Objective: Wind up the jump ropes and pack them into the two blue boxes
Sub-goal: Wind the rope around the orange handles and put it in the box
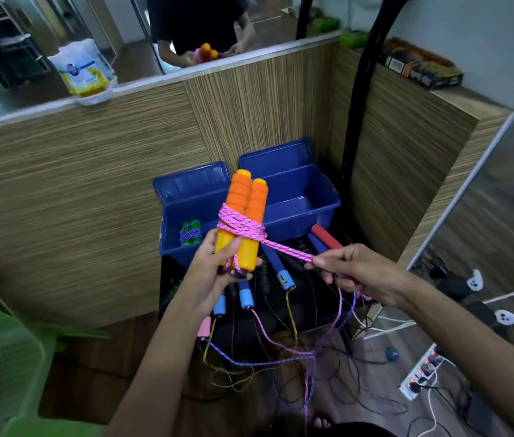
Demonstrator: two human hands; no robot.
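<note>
Wood-grain partition walls box in a corner, mirror strip along the top; two blue boxes sit at the far side of a low dark worktop (321,313). Left blue box (173,222) holds one wound green-handled rope (191,232); right blue box (303,203) looks empty, both lids tipped back against the wall.

Left hand (214,272) clenched around the lower ends of the paired orange handles (246,216), holding them upright and side by side so they serve as a spool. Pink rope (243,225) already wrapped several turns round their middle. Right hand (362,272), fingers (328,263) pinched on the pink strand just right of the handles, keeps it taut so turns lie tight. Slack pink rope drops from that hand to the floor near the person's feet.

Unwound ropes (280,272) with blue, black and red handles lie on the worktop beneath the hands, cords tangled over the near edge onto the floor.

Judgement: mid-wind on the second rope, most of the task left. Room above the boxes is open; the trailing slack could snag in the cord tangle. Green plastic chair (0,357) near left, power strip (419,373) near right, both clear of the hands.
</note>
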